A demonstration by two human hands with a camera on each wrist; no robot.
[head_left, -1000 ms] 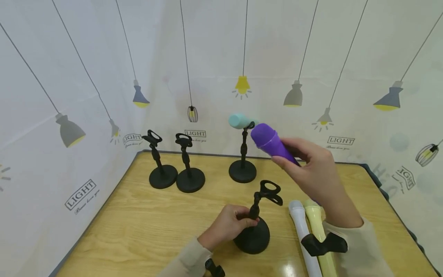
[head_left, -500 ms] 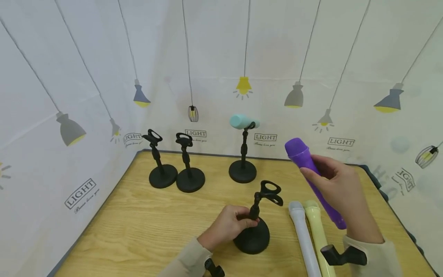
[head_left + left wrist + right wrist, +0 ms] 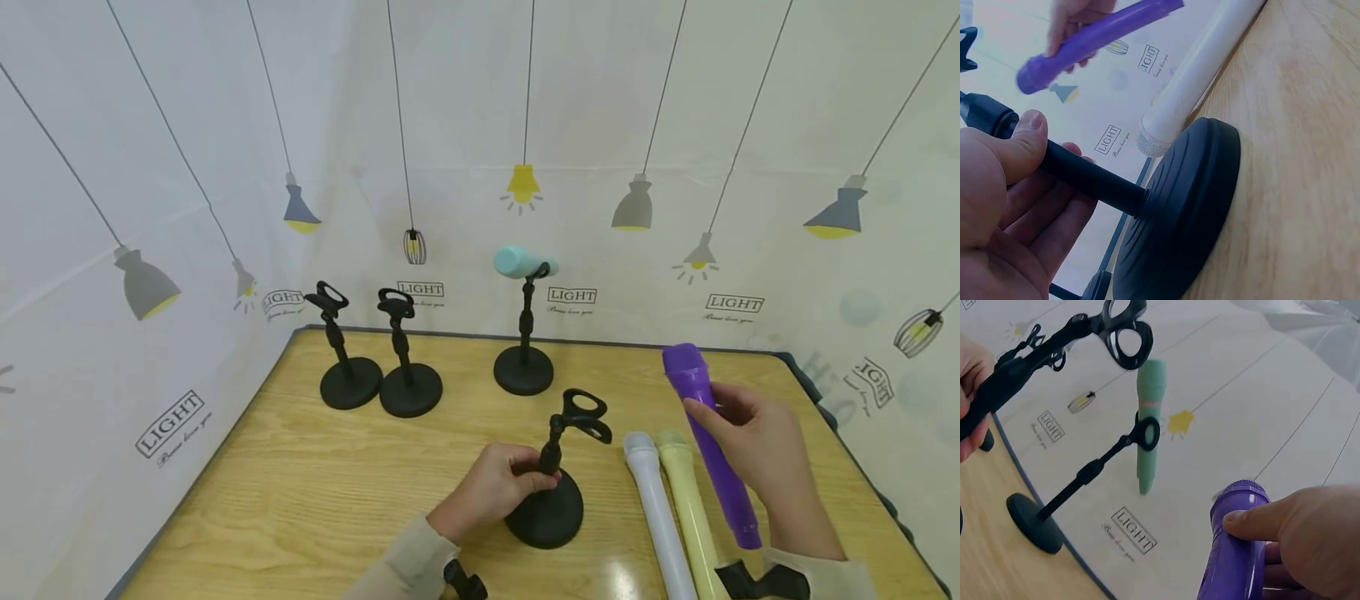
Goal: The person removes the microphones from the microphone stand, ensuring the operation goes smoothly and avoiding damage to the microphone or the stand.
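A: Where is the purple microphone (image 3: 723,475)?

B: In the right grip (image 3: 768,442), thumb on one side and fingers round the other. It's held above the counter (image 3: 300,500), to the right of the yellow microphone (image 3: 690,504), tilted, with its head pointing away from the person.

A: And the left grip (image 3: 491,485)?

B: That one's grasping the nearest stand (image 3: 551,518) by its black stem, just above the round base, with the thumb across the stem. The base sits on the counter, and the clip at the top leans to the right.

A: What lies between that stand and the purple microphone?

B: The white microphone (image 3: 660,508) and the yellow one, side by side on the counter, heads toward the back.

A: Anything further off?

B: A turquoise microphone (image 3: 516,262) sits across the clip of the back stand (image 3: 523,372), near the wall with printed lamps (image 3: 465,100). Two more black stands, one at the far left (image 3: 350,383) and one just beside it (image 3: 411,390), stand upright.
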